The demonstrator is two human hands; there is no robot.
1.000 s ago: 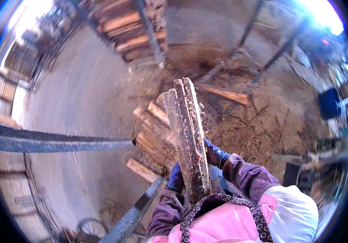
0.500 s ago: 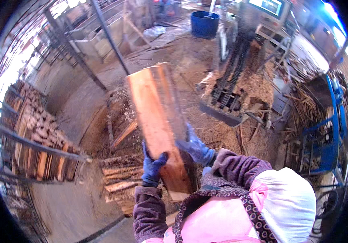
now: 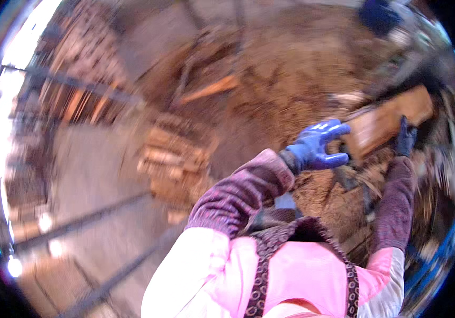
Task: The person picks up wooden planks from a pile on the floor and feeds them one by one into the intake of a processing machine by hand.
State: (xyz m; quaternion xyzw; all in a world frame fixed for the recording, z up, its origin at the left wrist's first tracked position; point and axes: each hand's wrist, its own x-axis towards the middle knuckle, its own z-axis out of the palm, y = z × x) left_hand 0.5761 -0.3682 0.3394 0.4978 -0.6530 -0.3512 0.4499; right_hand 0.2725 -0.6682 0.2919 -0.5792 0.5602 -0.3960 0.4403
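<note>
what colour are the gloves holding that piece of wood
Blue. The head view shows it best on the left hand; the right hand on the wood piece looks darker blue.

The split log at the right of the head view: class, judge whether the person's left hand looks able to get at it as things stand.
Probably yes. The left hand, in a blue glove, is already at the near end of the split log with nothing between them; the right hand is at its far side. Blur hides the exact contact.

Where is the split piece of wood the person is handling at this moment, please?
In the head view, the wood piece sits at the upper right, between the left hand and the right hand, above the debris-strewn ground.
</note>
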